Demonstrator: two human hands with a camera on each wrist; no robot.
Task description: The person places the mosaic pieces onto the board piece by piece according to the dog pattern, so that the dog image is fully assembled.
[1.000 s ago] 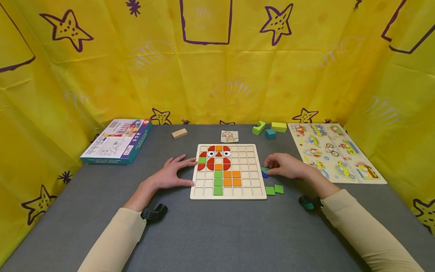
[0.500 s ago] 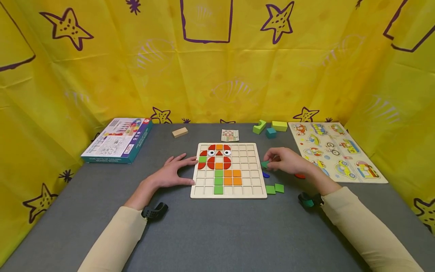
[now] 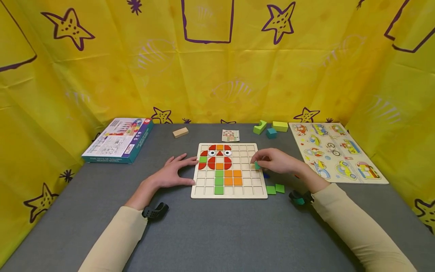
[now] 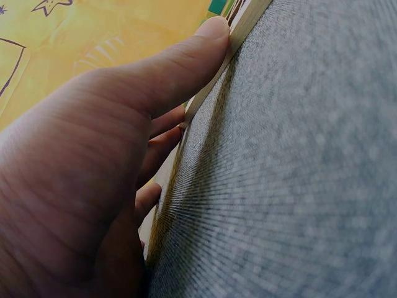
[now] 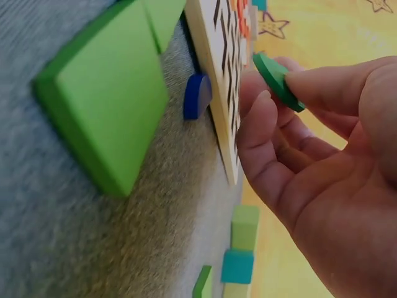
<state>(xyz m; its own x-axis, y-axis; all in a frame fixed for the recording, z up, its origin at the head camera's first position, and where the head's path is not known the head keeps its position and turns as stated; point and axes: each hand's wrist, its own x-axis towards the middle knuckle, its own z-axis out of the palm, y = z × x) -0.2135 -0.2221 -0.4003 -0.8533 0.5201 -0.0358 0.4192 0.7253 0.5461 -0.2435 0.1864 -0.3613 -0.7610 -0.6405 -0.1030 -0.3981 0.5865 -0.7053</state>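
Note:
A square wooden grid board (image 3: 244, 192) lies on the table, with red, green and orange tiles set in its left and middle cells. My left hand (image 3: 171, 173) rests at the board's left edge, its fingers spread and nearly straight; in the left wrist view the thumb (image 4: 214, 31) touches the board's side. Over the right part of the board, my right hand (image 3: 276, 161) pinches a dark green tile (image 5: 279, 82) with a curved edge between thumb and fingers. A blue tile (image 5: 197, 97) and two light green square tiles (image 5: 108, 99) lie beside the board's right edge.
Behind the board lies a small picture card (image 3: 230, 135). A wooden block (image 3: 180, 132) and a flat box (image 3: 117, 141) are at the left. Green blocks (image 3: 280, 126) and a teal cube (image 3: 271, 133) stand at the back right, next to a picture puzzle board (image 3: 334, 151).
My right hand has lifted the dark green tile from beside the board and carried it left, over the board's right side. The left hand has stayed at the left edge.

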